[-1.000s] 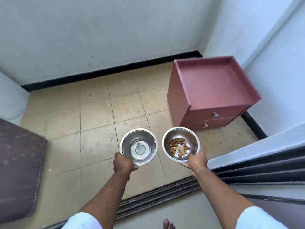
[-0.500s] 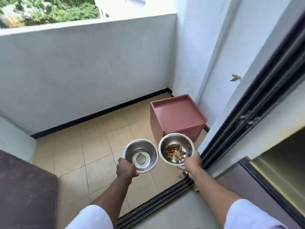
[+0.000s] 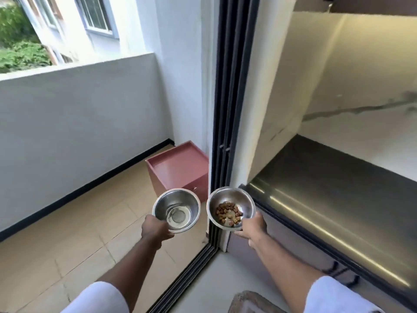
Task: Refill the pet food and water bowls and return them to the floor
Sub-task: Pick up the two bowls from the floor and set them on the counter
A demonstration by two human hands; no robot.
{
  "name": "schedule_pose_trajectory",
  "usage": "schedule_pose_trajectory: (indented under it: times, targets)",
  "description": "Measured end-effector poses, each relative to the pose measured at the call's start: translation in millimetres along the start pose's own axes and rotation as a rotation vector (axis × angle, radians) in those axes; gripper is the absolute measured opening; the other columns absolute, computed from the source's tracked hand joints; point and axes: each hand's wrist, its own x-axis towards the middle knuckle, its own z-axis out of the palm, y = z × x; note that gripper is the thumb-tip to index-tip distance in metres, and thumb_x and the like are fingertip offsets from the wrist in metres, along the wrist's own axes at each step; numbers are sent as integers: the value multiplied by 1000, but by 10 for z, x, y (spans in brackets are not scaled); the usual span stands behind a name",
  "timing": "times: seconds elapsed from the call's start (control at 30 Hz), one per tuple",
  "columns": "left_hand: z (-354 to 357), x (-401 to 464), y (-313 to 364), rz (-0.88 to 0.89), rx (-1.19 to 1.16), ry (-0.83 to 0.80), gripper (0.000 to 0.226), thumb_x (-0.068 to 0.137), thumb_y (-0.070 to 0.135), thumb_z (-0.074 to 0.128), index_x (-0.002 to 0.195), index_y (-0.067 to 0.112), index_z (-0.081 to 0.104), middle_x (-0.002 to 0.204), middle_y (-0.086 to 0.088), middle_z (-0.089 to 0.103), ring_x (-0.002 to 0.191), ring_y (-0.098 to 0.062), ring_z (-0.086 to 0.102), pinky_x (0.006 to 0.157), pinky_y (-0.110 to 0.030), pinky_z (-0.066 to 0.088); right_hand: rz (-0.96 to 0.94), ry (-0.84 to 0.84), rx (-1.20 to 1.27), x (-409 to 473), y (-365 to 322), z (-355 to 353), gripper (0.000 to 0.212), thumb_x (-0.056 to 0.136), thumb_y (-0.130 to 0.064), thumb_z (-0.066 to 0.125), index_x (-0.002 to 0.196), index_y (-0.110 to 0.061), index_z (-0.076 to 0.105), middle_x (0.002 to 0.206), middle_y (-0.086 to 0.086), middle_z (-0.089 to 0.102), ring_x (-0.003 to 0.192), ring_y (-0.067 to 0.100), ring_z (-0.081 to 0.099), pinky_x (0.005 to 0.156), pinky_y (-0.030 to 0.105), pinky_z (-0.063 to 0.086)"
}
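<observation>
The left hand [image 3: 155, 229] grips the water bowl [image 3: 176, 210], the right hand [image 3: 253, 227] the kibble bowl [image 3: 230, 208]; a tilt at the door track [image 3: 191, 269] could spill both.

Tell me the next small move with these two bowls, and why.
Probably set both on the dark countertop indoors. The left hand holds a steel bowl with little or no water; the right hand holds a bowl with only a few kibbles.
</observation>
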Motion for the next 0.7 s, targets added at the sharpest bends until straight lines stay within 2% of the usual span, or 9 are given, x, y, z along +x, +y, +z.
schedule_pose_trajectory:
  times: [0.17,0.23,0.3,0.4,0.47,0.57,0.63,0.67,0.7]
  targets:
    - [618,-517,205,70,-3,-117,26,81,-8,71,105,-9,62,92,-24,73,55,-33,73,34,-26,49,-2,94,103,-57,116,-938,31,98,5,50,122,-15,45,127,19,56,78,38,73,49,35,60]
    - [895,-670,286,107,-11,-170,34,77,-7,72,109,-10,62,93,-24,71,56,-36,74,45,-41,62,-2,136,153,-68,150,-1289,36,99,5,51,128,-16,47,130,19,56,86,40,72,51,37,61]
    - [1166,-765,347,142,10,-208,43,71,1,79,110,-7,62,94,-23,71,55,-35,75,58,-55,64,-2,190,209,-80,177,-1603,42,99,5,51,135,-17,46,132,18,54,96,43,70,51,37,62]
    - [1584,-1036,474,209,64,-249,34,76,0,77,107,-1,63,96,-20,71,53,-30,75,56,-49,65,-12,267,234,-128,226,-2084,38,101,1,51,136,-13,44,134,14,51,98,42,70,48,33,61]
    - [1844,-1232,583,248,67,-286,28,82,0,72,108,-1,61,97,-20,70,53,-29,75,57,-49,65,-9,310,244,-146,254,-2361,38,101,0,51,136,-13,43,132,11,48,98,44,70,47,31,60]
    - [2269,-1458,728,295,87,-367,24,88,1,61,112,-1,63,100,-20,71,50,-25,74,55,-42,65,8,371,271,-163,305,-2744,38,100,1,51,135,-13,41,127,5,43,96,47,72,41,26,56]
    - [2513,-1570,825,302,124,-411,23,91,0,52,112,1,61,93,-17,71,49,-24,74,65,-51,65,10,408,298,-133,337,-2946,36,99,2,52,130,-13,42,126,7,43,94,46,72,41,27,55]
    - [2629,-1623,881,303,156,-426,23,92,1,49,113,1,59,89,-17,72,52,-26,75,64,-54,65,8,433,313,-104,350,-3046,35,98,3,54,127,-12,43,126,8,45,93,45,71,45,30,58]
    - [2745,-1643,929,308,195,-437,24,93,3,47,114,1,58,88,-18,74,56,-29,77,53,-49,63,10,459,331,-61,365,-3137,35,97,4,55,126,-11,45,127,10,47,93,43,71,49,35,61]
